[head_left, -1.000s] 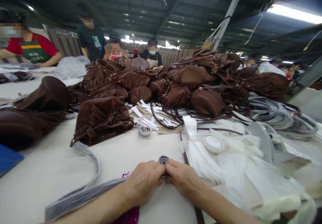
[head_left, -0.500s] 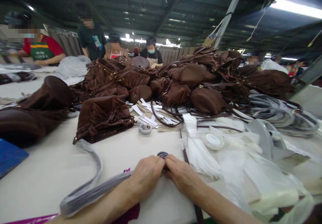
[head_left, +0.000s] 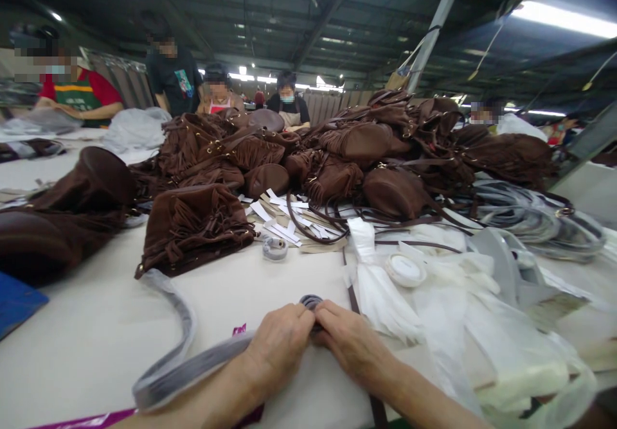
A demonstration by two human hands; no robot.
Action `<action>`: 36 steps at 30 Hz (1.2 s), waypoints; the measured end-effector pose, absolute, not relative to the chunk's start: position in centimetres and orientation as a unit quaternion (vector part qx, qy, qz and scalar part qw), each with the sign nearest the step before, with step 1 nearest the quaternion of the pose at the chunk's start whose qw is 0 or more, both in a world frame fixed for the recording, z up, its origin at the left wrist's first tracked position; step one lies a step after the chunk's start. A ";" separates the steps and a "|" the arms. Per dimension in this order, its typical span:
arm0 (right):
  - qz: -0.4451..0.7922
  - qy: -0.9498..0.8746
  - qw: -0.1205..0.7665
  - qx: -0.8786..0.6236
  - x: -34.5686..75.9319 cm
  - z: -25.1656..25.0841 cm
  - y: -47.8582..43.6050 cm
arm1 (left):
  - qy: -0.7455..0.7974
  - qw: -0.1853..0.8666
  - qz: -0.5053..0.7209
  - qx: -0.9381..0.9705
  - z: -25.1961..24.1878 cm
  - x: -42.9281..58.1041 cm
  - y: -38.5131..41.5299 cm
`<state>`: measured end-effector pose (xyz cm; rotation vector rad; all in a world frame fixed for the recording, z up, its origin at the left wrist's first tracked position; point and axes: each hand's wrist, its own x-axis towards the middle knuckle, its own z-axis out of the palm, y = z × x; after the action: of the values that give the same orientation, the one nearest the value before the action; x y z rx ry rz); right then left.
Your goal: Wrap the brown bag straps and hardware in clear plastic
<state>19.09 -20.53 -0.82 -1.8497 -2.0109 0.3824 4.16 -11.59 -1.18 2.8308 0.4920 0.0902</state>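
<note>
Between both hands [head_left: 282, 339] [head_left: 351, 339], film-wrapped strap [head_left: 311, 300], coiled; beyond, fringed bags [head_left: 195, 227]

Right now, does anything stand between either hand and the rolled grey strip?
Nothing visible does: the left hand and right hand both hold the rolled grey strip directly, hiding its lower part. The small clear-wrapped coil lies apart, beyond them.

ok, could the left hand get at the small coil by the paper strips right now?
Probably yes: only white tabletop shows between the left hand and the small coil. Its fingers are pinching the rolled strip, though, so it would likely need to let go first.
</note>
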 end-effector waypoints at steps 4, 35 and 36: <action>0.172 -0.782 0.213 -0.559 21.2 -0.7 -20.5 | 0.086 0.107 0.028 0.990 0.1 3.3 -9.1; 0.092 -0.727 0.058 -0.678 20.0 -0.3 -20.5 | 0.110 0.042 0.018 0.993 -1.1 5.3 -11.1; 0.089 -0.729 0.070 -0.675 20.1 -0.6 -20.5 | 0.124 0.044 0.002 0.991 -0.8 5.3 -11.2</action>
<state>20.06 -20.50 -0.62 -2.0300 -2.1937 0.2689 5.27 -11.25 -0.82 3.0295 0.3777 0.0051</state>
